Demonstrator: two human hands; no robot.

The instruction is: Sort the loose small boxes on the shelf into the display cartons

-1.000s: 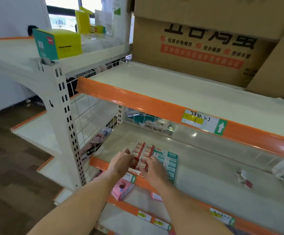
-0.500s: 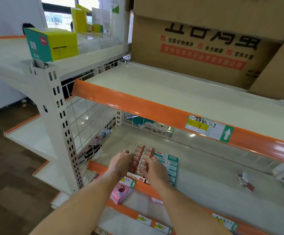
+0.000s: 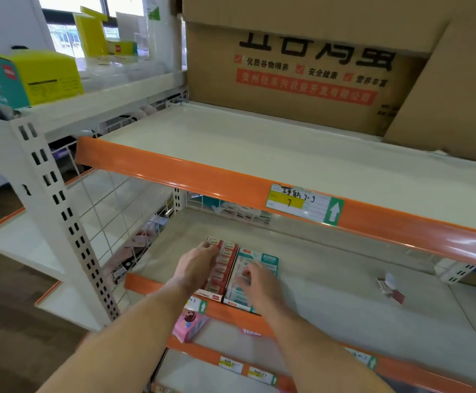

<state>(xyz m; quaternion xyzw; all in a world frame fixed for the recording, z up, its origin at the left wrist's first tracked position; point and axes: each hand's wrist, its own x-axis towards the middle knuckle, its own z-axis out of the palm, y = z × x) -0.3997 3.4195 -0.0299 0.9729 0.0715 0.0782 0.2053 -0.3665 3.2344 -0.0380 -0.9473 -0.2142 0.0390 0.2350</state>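
Observation:
Two display cartons sit side by side at the front left of the middle shelf (image 3: 344, 302). The red carton (image 3: 225, 265) holds rows of small red boxes. The teal carton (image 3: 268, 259) to its right holds small teal boxes. My left hand (image 3: 197, 265) lies flat on the left side of the red carton, fingers spread over its boxes. My right hand (image 3: 259, 282) hovers over the teal carton, blurred, fingers loosely curled; whether it holds a box is hidden. A loose small box (image 3: 390, 287) lies further right on the same shelf.
The upper shelf (image 3: 259, 154) with an orange front edge overhangs the cartons, and big cardboard boxes (image 3: 302, 66) stand on it. A pink pack (image 3: 188, 326) lies on the shelf below. A yellow-teal box (image 3: 32, 78) stands on the left rack.
My right hand has moved right, off the red carton and over the teal one. My left hand has slid further onto the red carton. The camera has come closer.

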